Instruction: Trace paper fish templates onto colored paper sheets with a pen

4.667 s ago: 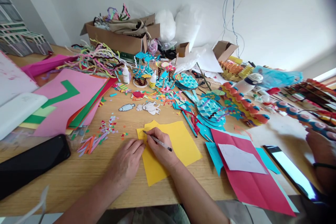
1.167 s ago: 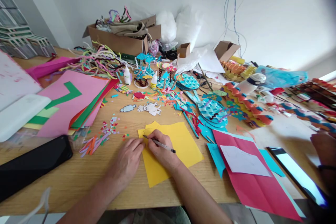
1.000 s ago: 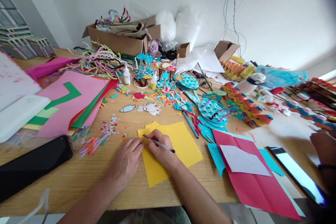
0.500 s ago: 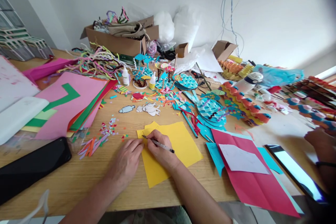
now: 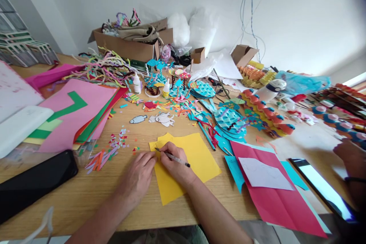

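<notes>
A sheet of yellow paper [image 5: 200, 160] lies on the wooden table in front of me, with a smaller yellow piece [image 5: 166, 136] at its upper left. My right hand [image 5: 175, 162] rests on the sheet and grips a pen [image 5: 177, 159] with a clear barrel. The pen's tip touches the yellow paper near its top left corner. My left hand [image 5: 140, 173] lies flat at the sheet's left edge, its fingertips on the paper close to the pen tip. Several paper fish cutouts [image 5: 164, 119] lie just beyond my hands.
On the left are coloured paper sheets [image 5: 82, 101], paper scraps [image 5: 100, 156] and a black phone [image 5: 40, 183]. To the right lie a red sheet [image 5: 286, 202], a lit phone [image 5: 323, 187] and another person's hand [image 5: 350, 156]. Glue bottles [image 5: 137, 84] and blue paper fish [image 5: 230, 118] stand farther back.
</notes>
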`<state>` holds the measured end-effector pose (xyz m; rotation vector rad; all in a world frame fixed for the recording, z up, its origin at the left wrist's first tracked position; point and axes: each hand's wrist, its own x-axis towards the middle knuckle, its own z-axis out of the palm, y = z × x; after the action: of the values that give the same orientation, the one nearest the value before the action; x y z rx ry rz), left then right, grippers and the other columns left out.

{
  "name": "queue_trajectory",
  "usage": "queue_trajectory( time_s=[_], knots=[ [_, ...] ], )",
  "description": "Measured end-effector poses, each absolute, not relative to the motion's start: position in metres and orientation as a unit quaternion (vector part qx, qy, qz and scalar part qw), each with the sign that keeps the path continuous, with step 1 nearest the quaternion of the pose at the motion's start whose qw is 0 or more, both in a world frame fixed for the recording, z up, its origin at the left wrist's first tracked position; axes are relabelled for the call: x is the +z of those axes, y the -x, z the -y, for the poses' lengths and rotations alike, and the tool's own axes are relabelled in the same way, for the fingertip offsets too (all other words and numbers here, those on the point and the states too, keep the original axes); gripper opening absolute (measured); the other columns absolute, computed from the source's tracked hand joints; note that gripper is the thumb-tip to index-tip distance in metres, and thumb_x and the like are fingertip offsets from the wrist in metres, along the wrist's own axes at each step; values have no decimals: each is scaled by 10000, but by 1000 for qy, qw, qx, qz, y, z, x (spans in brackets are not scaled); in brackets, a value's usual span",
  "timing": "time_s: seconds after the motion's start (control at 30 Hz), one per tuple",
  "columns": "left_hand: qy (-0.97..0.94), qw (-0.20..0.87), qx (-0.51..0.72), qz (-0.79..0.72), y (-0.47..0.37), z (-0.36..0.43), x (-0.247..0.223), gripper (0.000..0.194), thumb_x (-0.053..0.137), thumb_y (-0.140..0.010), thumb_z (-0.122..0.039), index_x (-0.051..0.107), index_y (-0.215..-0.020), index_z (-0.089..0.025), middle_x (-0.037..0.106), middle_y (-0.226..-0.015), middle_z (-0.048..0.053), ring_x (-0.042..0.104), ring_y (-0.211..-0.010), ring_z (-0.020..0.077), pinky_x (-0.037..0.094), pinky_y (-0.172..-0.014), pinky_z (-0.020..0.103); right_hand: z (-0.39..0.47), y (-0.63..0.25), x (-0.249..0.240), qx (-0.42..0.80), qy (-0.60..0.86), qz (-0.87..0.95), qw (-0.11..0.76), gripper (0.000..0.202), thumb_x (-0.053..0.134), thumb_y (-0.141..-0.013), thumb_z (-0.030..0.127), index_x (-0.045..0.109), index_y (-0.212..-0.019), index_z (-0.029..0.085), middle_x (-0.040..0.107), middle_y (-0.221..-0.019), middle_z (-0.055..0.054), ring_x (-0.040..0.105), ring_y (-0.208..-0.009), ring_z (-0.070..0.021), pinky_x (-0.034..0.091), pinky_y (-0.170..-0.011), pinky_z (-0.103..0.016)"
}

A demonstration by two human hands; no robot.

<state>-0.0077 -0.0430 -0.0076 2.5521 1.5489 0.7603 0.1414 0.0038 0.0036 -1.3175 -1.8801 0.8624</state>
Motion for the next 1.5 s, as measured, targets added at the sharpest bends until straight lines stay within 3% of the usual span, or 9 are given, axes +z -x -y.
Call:
queue_trajectory(
  time_s=[0.73, 1.2, 1.5],
  knots=[
    [-828, 19, 245, -504, 7, 44, -10, 376, 362, -742, 13, 591, -999, -139, 608, -1037, 89, 532, -989, 214, 474, -881, 391, -4, -141, 3, 350, 497, 714, 347, 78, 456, -700, 187, 534, -698, 186, 477, -502, 55, 408, -441, -82, 324, -469, -186],
    [-829, 19, 252, -498, 9, 42, -11, 377, 366, -745, 2, 602, -1007, -133, 616, -1054, 93, 537, -972, 217, 481, -859, 398, -6, -154, 25, 454, 486, 571, 480, 53, 475, -708, 220, 513, -713, 184, 548, -552, 40, 485, -506, -97, 373, -494, -204],
    [-844, -16, 233, -483, 14, 39, -17, 370, 365, -759, -36, 611, -1008, -157, 639, -1068, 73, 571, -985, 208, 490, -864, 375, 17, -210, 60, 329, 526, 566, 542, 54, 503, -754, 222, 525, -730, 180, 545, -567, 33, 480, -495, -91, 364, -459, -193]
  ],
)
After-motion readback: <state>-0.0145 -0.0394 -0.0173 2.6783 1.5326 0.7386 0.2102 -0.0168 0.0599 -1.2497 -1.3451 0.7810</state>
